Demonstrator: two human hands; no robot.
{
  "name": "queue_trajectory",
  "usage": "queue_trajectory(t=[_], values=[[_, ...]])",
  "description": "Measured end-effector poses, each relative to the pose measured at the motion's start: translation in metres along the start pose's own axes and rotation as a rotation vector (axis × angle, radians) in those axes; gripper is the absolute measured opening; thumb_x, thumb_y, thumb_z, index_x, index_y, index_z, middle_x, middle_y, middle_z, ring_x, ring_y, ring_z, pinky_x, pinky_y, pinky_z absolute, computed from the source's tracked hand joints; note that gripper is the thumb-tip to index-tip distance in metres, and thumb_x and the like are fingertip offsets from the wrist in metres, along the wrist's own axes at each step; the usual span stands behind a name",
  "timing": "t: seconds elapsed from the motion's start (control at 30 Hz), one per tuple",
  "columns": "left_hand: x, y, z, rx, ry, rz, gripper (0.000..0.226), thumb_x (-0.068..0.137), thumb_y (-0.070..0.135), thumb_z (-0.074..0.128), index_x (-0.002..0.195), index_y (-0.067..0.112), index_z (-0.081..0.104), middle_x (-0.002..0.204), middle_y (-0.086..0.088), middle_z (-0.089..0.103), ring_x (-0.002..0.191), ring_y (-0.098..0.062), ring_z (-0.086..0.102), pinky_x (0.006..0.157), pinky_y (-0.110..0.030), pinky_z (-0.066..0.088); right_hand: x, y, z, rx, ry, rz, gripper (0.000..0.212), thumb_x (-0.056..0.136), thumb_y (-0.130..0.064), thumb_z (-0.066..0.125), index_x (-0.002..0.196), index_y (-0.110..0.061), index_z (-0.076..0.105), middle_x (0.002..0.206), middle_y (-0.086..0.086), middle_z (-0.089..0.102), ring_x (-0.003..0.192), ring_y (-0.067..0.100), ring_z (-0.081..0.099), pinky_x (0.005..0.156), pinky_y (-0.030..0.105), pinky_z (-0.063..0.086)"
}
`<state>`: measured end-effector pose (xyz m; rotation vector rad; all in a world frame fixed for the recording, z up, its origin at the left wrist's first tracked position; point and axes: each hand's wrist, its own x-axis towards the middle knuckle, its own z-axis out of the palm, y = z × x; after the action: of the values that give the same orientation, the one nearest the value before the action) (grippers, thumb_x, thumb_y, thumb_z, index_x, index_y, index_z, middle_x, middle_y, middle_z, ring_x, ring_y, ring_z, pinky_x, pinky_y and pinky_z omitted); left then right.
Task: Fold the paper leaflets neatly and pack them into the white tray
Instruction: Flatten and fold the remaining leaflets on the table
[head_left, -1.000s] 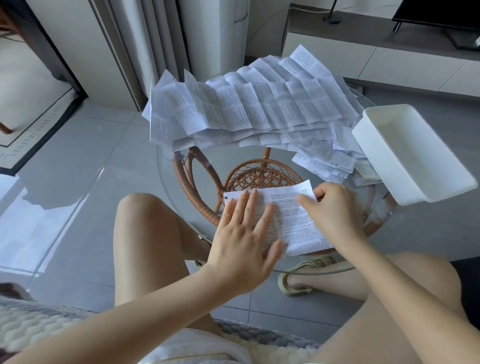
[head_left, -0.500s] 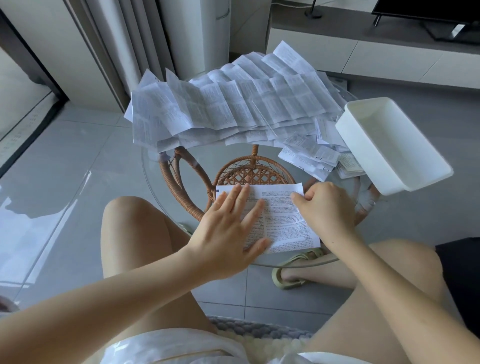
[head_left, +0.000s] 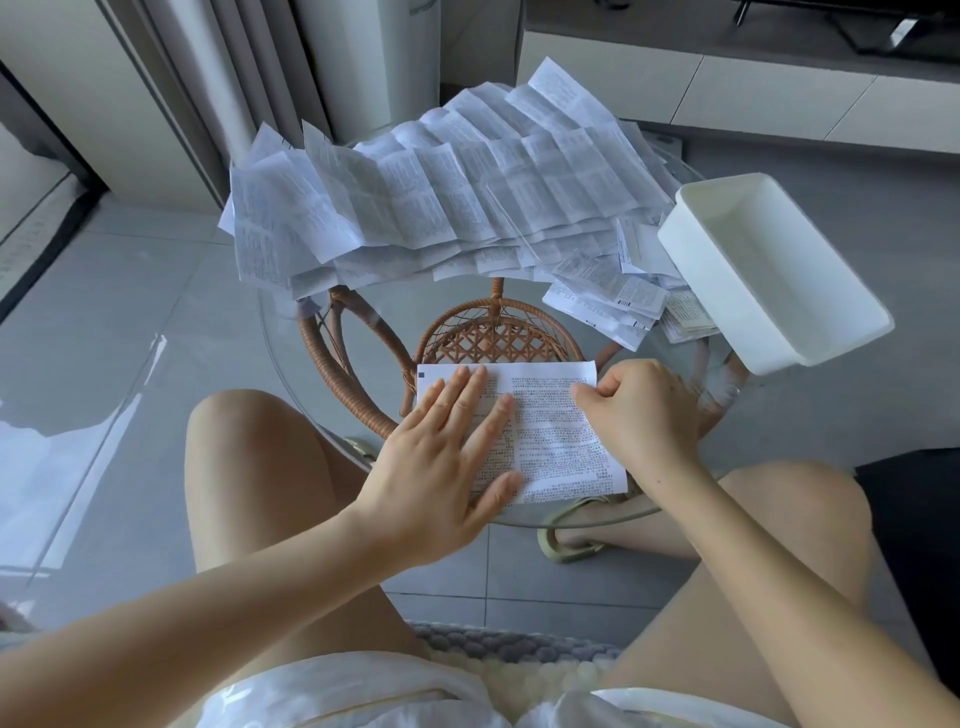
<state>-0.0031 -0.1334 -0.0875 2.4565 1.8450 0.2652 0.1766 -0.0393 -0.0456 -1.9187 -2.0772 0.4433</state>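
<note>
Your leaflet (head_left: 550, 431) is a thin white sheet shaped like a rectangle, covered in tiny gray print. It lies flat on the near part of the round glass table (head_left: 283, 364), right in front of you.

Your left hand (head_left: 441, 467) is flat on the left half of the leaflet. The fingers are straight and spread a little, and they press the paper down on the smooth glass.

Your right hand (head_left: 639, 410) is curled up tight. Its thumb and fingertips pinch the paper near the top of the right edge.

Through the glass you can see the brown woven wicker base (head_left: 493, 338), with curved legs and a criss-cross round middle.

At the far side of the table is a big pile of papers (head_left: 441, 208). They are long, creased strips, bumpy like a fan. A few small papers (head_left: 602, 296) lie to the right of the pile.

The white tray (head_left: 711, 306) is smooth plastic, long and deep with rounded corners. It sits at the right edge of the table, just beside the small papers and well apart from your leaflet.
</note>
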Motion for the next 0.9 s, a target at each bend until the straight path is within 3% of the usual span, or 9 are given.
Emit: queue_trajectory(t=[0.17,0.4,0.73,0.83,0.9], values=[[0.0005,0.0020,0.0003,0.007,0.004,-0.010,0.071,0.098,0.058,0.019,0.148,0.009,0.033,0.154,-0.020,0.023,0.145,-0.034,0.018,0.115,-0.044,0.016,-0.0002,-0.0002,0.0001,-0.008,0.009,-0.015,0.042,0.088,-0.029,0.063,0.059,0.001,0.059,0.063,0.015,0.063,0.065,0.034,0.056,0.055,0.031,0.033],[-0.0006,0.0027,0.0003,0.012,-0.008,-0.037,0.071,0.097,0.059,0.020,0.149,0.011,0.034,0.155,-0.020,0.024,0.145,-0.034,0.018,0.116,-0.047,0.015,-0.0017,-0.0028,-0.0006,-0.034,0.012,-0.004,0.051,0.089,-0.033,0.062,0.048,-0.011,0.042,0.055,0.010,0.056,0.059,0.030,0.048,0.055,0.031,0.027],[-0.0002,0.0042,0.0002,0.005,-0.021,-0.056,0.072,0.096,0.060,0.018,0.150,0.014,0.030,0.156,-0.018,0.021,0.146,-0.032,0.015,0.117,-0.049,0.017,-0.0013,-0.0014,-0.0006,-0.048,0.019,0.001,0.052,0.089,-0.033,0.062,0.046,-0.012,0.041,0.056,0.012,0.057,0.059,0.032,0.049,0.055,0.031,0.030],[0.0006,0.0047,0.0004,0.008,-0.029,-0.067,0.072,0.096,0.061,0.016,0.151,0.016,0.026,0.157,-0.018,0.019,0.147,-0.032,0.012,0.118,-0.048,0.013,-0.0003,-0.0020,-0.0015,-0.029,0.017,-0.004,0.039,0.090,-0.034,0.061,0.060,-0.012,0.050,0.068,0.007,0.061,0.069,0.031,0.054,0.059,0.030,0.031],[0.0025,0.0071,-0.0004,0.015,-0.038,-0.091,0.073,0.095,0.061,0.013,0.151,0.016,0.025,0.156,-0.019,0.018,0.147,-0.032,0.012,0.118,-0.050,0.016,-0.0019,-0.0056,-0.0052,-0.019,0.059,-0.035,0.022,0.090,-0.034,0.061,0.087,-0.012,0.059,0.091,0.006,0.061,0.085,0.031,0.057,0.064,0.031,0.033]])
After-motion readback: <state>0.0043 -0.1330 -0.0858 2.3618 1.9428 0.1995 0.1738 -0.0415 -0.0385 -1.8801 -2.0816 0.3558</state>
